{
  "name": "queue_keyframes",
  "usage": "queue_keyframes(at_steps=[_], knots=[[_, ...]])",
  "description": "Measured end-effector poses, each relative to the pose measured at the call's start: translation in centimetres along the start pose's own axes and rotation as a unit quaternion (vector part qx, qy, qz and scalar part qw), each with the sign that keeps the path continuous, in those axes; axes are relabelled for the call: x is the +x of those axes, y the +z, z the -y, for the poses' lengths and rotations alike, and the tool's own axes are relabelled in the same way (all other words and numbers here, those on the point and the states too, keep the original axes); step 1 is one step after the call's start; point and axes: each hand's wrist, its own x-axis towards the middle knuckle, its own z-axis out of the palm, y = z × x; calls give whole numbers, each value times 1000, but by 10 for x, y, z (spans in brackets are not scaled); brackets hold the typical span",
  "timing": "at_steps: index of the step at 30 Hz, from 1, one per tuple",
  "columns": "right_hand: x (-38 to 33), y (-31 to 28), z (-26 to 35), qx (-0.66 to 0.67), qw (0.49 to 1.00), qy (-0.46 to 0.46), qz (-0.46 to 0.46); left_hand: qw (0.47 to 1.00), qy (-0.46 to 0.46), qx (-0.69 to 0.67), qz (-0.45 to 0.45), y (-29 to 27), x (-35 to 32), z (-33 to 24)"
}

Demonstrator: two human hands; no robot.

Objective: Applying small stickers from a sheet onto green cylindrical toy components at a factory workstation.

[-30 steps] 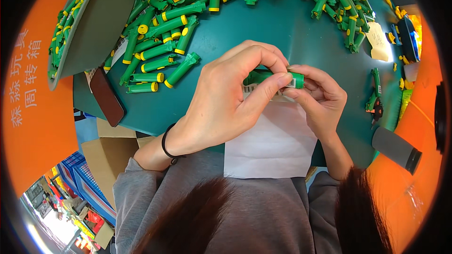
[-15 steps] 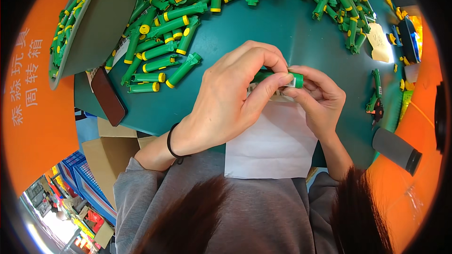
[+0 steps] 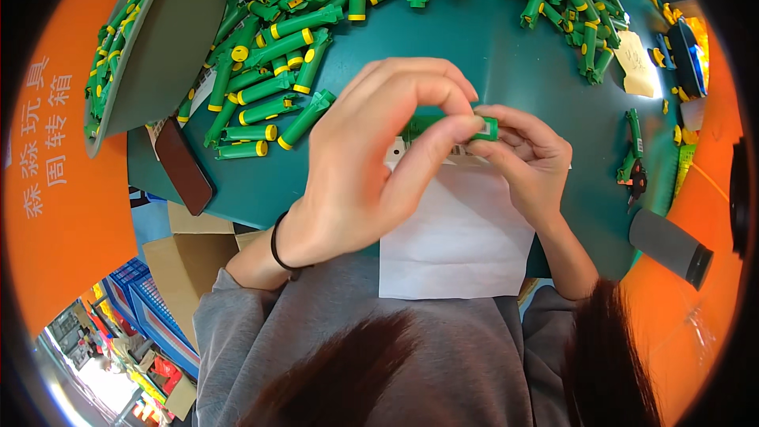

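Observation:
In front of me both hands meet at a green plastic tube (image 3: 488, 130), one end of which shows between them. My right hand (image 3: 528, 154) is closed, its thumb and fingers pinching that end. My left hand (image 3: 368, 154), slightly smeared, arches over the tube; its thumb tip presses the tube's side near the pale label, and its bent fingers curve above. Part of the tube is hidden behind the left hand. Under the hands hangs a white sheet of paper (image 3: 458, 237), running from the table edge onto my lap; small dark marks show at its upper end.
Green tubes with yellow ends (image 3: 273, 71) lie heaped along the table's (image 3: 395, 39) far and left sides. A grey-green bin (image 3: 162, 47) holds more at upper left. A dark red phone-like slab (image 3: 183, 166), a cutting tool (image 3: 632, 178), a grey cylinder (image 3: 668, 249) and a cardboard box (image 3: 194, 261) surround me.
My left hand has shifted slightly left, its index finger lifting away from the thumb. The tube and my right hand have moved slightly left; less of the pale label shows.

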Motion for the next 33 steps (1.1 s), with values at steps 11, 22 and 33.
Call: queue_keyframes(at_steps=[11,22,33], knots=[[-2,0,-1,-12,1000,-18,12,985,-132,-89,65,4,-2,2],[-3,-2,-1,-11,999,-24,33,987,-134,-66,55,7,-2,2],[-2,-6,-4,-51,998,18,33,937,-264,-186,136,8,-4,25]])
